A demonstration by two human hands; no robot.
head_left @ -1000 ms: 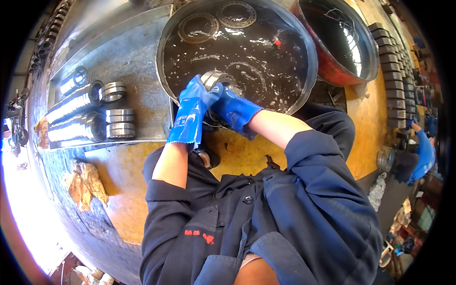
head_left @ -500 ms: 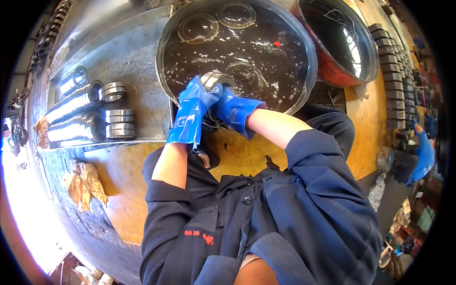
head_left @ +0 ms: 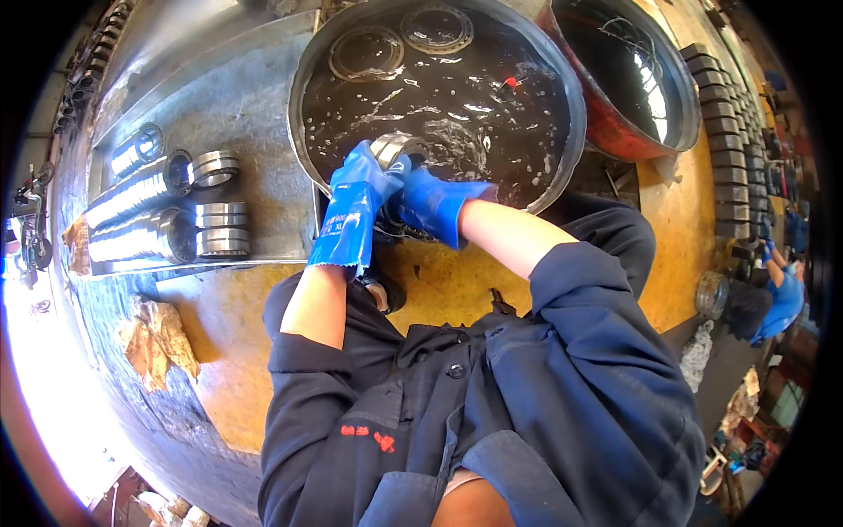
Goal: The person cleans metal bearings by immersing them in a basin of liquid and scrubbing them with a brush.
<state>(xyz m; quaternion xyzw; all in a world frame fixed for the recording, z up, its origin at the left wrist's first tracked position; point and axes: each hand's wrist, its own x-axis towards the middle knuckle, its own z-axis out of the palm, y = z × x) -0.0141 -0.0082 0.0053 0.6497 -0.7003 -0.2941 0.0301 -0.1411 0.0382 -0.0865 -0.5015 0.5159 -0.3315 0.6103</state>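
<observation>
In blue rubber gloves, both my hands are closed on a shiny metal bearing (head_left: 392, 147) at the near edge of a round tub (head_left: 297, 114) of dark liquid. My left hand (head_left: 362, 176) grips its left side. My right hand (head_left: 423, 198) is pressed against its lower right side, with the fingers largely hidden. Ripples and specks of foam cover the liquid around the bearing. Two ring-shaped parts lie in the liquid at the far side, one ring (head_left: 367, 53) to the left and another ring (head_left: 436, 28) beside it. A small red object (head_left: 510, 83) shows at the right.
On the left, a metal tray (head_left: 263, 105) carries rows of bearings (head_left: 145, 237) and a few loose ones (head_left: 222, 228). A red drum (head_left: 606, 114) of dark liquid adjoins the tub. Stacked dark blocks (head_left: 727, 149) and a person in blue (head_left: 781, 303) are at far right. A crumpled brown glove (head_left: 158, 342) lies at left.
The liquid's ripples have shifted and the foam has thinned. My right wrist has turned slightly while both hands stay on the bearing. The person at far right has moved their arms.
</observation>
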